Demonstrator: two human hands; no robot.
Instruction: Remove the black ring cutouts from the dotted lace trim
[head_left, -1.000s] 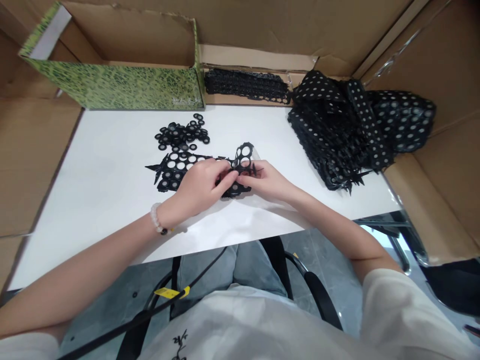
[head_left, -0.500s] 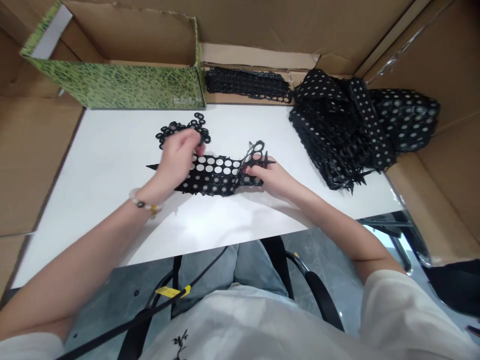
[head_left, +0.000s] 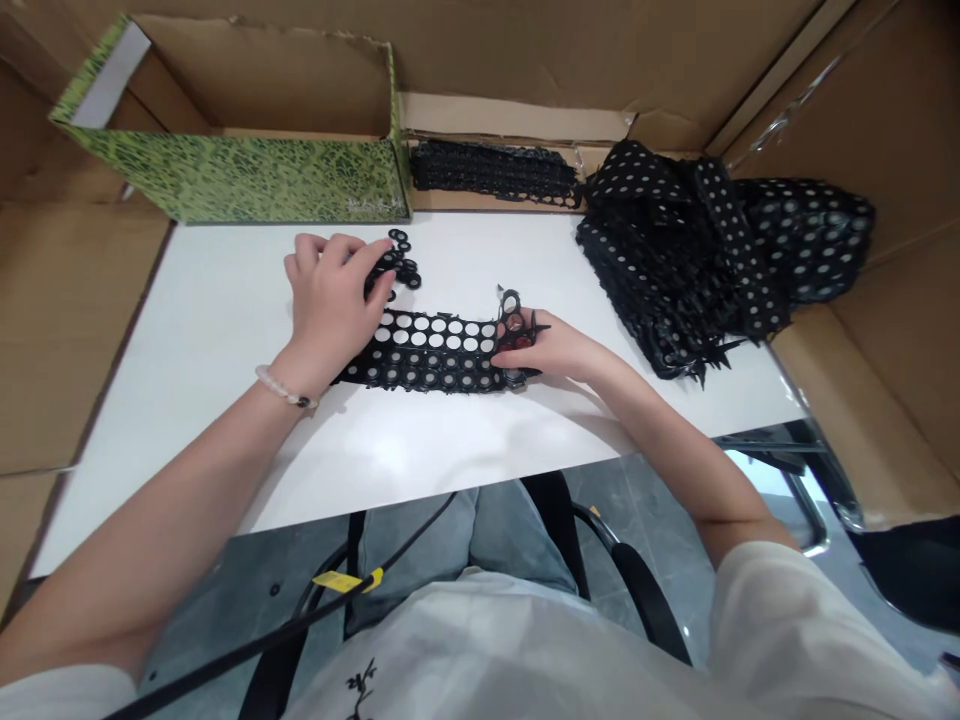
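A black rubber sheet lies on the white table with rows of round holes; the far rows show white through them, while the near rows look darker with small pale centres. My right hand is closed around its right end, thumb on top, fingers partly hidden. That end curls up slightly. Past the sheet's left end, my left hand rests with fingers spread over a small pile of black rings. The hand covers much of the pile, and its palm side is hidden. The sheet's left end is partly behind my left wrist.
An open green-patterned box stands at the back left. Beside it lies a stack of black perforated strips. A large heap of black perforated sheets fills the right side. Cardboard walls enclose the white table.
My left hand has moved left and its fingers have spread over the ring pile. The sheet's right end lies flatter under my right hand, which stays in about the same place.
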